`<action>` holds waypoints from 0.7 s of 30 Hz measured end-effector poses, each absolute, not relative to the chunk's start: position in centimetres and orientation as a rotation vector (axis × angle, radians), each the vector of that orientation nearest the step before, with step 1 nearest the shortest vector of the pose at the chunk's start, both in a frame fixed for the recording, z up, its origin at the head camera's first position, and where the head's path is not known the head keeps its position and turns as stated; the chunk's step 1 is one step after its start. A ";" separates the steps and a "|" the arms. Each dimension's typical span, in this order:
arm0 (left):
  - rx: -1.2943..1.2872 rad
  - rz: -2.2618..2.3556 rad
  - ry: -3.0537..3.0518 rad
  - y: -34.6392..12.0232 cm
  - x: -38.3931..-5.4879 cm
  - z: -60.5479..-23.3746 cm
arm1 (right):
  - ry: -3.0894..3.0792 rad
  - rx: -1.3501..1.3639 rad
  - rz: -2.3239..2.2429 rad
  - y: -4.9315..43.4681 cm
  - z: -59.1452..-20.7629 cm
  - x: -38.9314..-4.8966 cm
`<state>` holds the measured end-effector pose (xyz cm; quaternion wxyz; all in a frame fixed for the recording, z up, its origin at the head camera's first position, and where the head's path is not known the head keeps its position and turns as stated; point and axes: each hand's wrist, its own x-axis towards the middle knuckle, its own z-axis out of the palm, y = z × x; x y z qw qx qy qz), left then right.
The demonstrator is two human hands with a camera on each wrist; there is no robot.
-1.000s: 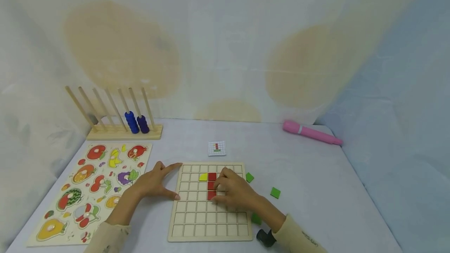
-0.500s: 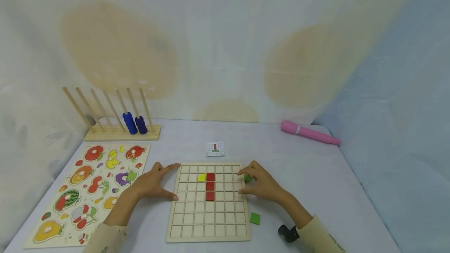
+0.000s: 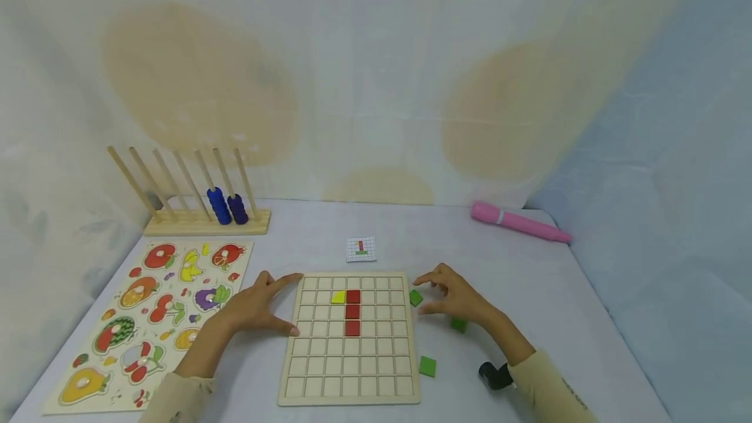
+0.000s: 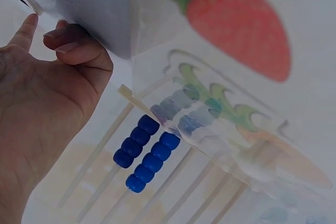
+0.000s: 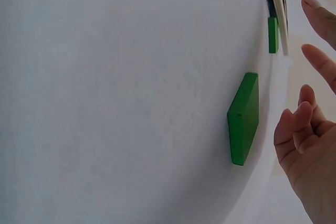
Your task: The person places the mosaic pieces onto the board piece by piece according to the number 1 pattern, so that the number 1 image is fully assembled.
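A wooden grid board (image 3: 317, 384) lies flat on the table. In one of its columns sit three red tiles (image 3: 352, 312), with a yellow tile (image 3: 338, 297) left of the topmost. My left hand (image 3: 252, 309) touches the board's left edge, thumb and index finger spread apart. Just off the right edge, my right hand (image 3: 461, 296) hovers with fingers parted and nothing between them. A green tile (image 3: 416, 298) lies close to its fingertips; another green tile (image 3: 459, 325) is partly hidden under that hand. The right wrist view shows a green tile (image 5: 245, 119) below the fingers.
A third green tile (image 3: 427, 366) lies beside the board's lower right. Behind the board is a small pattern card (image 3: 361, 249). At left are a fruit puzzle board (image 3: 126, 384) and a peg abacus (image 3: 205, 227) with blue beads. A pink marker-shaped object (image 3: 519, 222) lies back right.
My right hand has lifted from beside the red tiles and moved right, past the board's edge to the green tiles. The left hand keeps its place at the board.
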<state>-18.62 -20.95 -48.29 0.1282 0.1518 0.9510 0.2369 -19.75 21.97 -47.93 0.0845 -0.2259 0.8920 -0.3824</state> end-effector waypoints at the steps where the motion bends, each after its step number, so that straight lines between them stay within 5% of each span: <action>1: 0.445 0.695 2.766 -20.9 -18.6 -48.3 | 2.658 -0.682 -1.142 22.0 -47.9 -19.9; 21: 0.410 0.689 2.759 -20.7 -18.5 -48.0 | 2.689 -0.628 -0.968 21.5 -48.7 -20.7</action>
